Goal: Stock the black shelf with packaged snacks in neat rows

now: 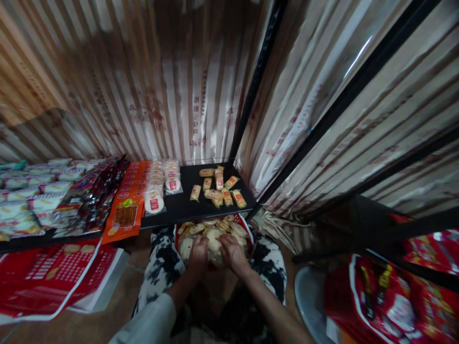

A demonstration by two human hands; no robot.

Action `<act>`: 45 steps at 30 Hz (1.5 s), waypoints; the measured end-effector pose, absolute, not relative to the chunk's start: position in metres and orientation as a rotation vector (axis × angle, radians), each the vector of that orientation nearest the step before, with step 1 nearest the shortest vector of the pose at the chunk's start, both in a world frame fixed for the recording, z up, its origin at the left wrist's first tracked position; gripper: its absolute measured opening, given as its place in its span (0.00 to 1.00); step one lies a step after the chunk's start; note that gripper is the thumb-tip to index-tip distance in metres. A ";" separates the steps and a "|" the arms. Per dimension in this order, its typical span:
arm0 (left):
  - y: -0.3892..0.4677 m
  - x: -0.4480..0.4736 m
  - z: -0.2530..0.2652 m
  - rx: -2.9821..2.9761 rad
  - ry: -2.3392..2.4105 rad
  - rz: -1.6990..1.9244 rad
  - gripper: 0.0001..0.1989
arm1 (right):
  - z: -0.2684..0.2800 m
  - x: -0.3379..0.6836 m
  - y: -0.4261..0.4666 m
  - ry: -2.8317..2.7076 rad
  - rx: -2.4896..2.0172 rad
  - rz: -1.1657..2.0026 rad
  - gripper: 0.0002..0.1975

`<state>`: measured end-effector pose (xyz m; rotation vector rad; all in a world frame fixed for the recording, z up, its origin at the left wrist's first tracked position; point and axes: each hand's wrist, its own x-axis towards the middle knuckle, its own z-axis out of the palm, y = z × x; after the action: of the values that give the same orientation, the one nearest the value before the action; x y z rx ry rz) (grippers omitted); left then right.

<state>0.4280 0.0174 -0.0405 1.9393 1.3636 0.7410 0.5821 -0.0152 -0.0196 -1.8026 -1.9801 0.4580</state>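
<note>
A red bag (250,230) with its mouth wide between the knees is full of individually wrapped snacks, some round and pale, others small and golden. My left hand (199,253) and my right hand (232,252) reach into it from both sides. Their fingers close on a round pale wrapped cracker (214,238) at the middle of the bag. Part of the fingertips is lost among the packets. Just beyond the bag, small yellow wrapped snacks (216,196) lie loosely on a black shelf (175,208).
White round crackers (154,200), an orange packet (125,215), dark packets (95,196) and white-wrapped snacks (46,196) line the shelf leftward. Red bags (46,282) lie below it. Black posts (256,86) and striped sheeting stand behind. Red packets (394,291) and a grey basin (308,301) are at right.
</note>
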 end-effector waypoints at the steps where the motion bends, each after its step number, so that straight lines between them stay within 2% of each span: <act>1: 0.018 0.427 -0.040 1.943 1.370 0.735 0.11 | -0.019 0.583 -0.015 -1.987 -1.802 0.464 0.19; 8: 0.023 0.422 -0.033 1.977 1.401 0.730 0.13 | -0.025 0.583 -0.017 -2.099 -1.743 0.429 0.25; 13: 0.028 0.415 -0.011 2.060 1.441 0.757 0.12 | -0.020 0.577 -0.012 -2.016 -1.669 0.361 0.16; 17: 0.039 0.405 0.011 2.087 1.445 0.835 0.10 | -0.007 0.572 -0.003 -1.952 -1.602 0.380 0.16; 23: 0.056 0.389 0.027 1.722 1.253 0.894 0.11 | 0.021 0.558 0.010 -1.746 -1.626 0.581 0.17; 31: 0.068 0.373 0.014 1.264 1.172 0.944 0.16 | 0.039 0.537 0.031 -1.504 -1.587 0.808 0.18; 35: 0.066 0.366 0.011 1.158 1.229 0.928 0.15 | 0.042 0.526 0.045 -1.334 -1.518 0.900 0.20; 39: 0.065 0.362 0.011 0.929 1.174 0.903 0.21 | 0.037 0.510 0.055 -1.127 -1.443 1.040 0.19; 45: 0.064 0.365 0.008 0.655 1.187 1.092 0.26 | 0.023 0.471 0.054 -0.644 -1.278 1.230 0.19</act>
<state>0.3645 0.0636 0.0078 0.6553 1.1866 1.0921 0.4711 0.0537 0.0227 -1.2784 -0.6437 1.2299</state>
